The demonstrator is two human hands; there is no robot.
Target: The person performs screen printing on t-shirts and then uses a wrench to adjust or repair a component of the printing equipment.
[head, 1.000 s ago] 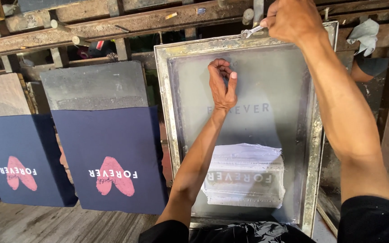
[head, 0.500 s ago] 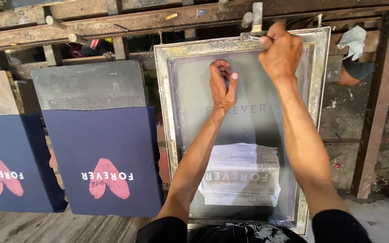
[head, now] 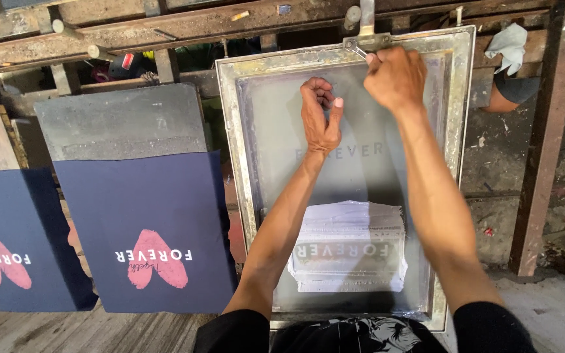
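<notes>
Grey mesh of the metal-framed screen [head: 276,150] is pressed by the left hand [head: 320,117], fingers curled together. At 12 o'clock, a clamp [head: 365,42] is pinched by the right hand [head: 395,78].

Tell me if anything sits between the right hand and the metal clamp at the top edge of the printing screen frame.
Nothing visible does. The right hand is already at the metal clamp on the top rail of the screen frame, fingers against it. The left hand rests lower, on the mesh, off to the side.
</notes>
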